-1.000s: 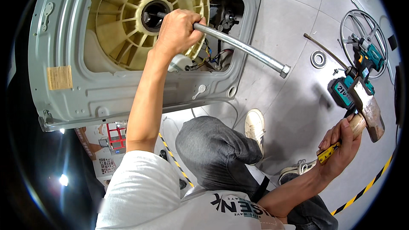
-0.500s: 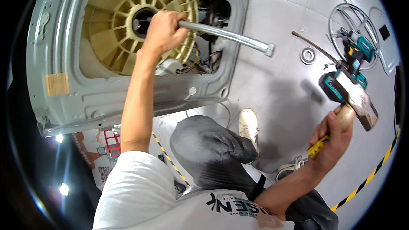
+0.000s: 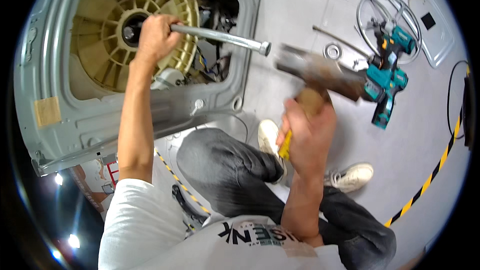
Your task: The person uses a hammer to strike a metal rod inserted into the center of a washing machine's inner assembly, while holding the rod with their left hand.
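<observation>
My left hand (image 3: 157,39) is closed around a long metal bar (image 3: 222,36). One end of the bar points to the dark centre hole of a yellowish ribbed drum (image 3: 107,7); its capped end sticks out to the right. The drum sits inside the opening of a grey metal cabinet (image 3: 65,117). My right hand (image 3: 311,137) grips the handle of a hammer, with a yellow piece showing below the fingers. The hammer head (image 3: 320,72), blurred by motion, is to the right of the bar's capped end and apart from it.
Teal-and-black power drills (image 3: 385,87), a metal ring (image 3: 332,51), a thin rod (image 3: 340,41) and a coiled grey hose (image 3: 362,20) lie on the floor at the right. Wires (image 3: 202,62) hang inside the cabinet. Yellow-black tape (image 3: 425,187) crosses the floor.
My right hand has swung the hammer left and up toward the bar's capped end. The left hand keeps its hold on the bar. The whole view has shifted slightly.
</observation>
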`<state>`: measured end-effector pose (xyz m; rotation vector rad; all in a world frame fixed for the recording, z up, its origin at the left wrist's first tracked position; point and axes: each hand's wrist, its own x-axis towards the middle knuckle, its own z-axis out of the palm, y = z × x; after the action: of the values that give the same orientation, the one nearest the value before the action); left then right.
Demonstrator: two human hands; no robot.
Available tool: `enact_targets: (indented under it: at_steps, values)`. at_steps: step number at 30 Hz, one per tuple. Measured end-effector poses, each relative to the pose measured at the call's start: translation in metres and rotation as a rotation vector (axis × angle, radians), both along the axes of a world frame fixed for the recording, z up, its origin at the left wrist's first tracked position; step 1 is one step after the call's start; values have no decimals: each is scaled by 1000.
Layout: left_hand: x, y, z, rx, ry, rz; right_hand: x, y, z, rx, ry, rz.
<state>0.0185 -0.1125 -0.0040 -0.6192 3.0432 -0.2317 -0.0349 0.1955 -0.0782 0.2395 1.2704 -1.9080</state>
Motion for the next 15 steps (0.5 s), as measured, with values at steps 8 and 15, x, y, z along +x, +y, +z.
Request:
enact_targets:
  at_steps: [8, 15]
  values:
    - [-12, 7, 0, 2, 79, -147, -43, 82, -29, 24, 151, -601]
    - [-1, 6, -4, 5, 33, -131, -37, 80, -25, 18, 141, -594]
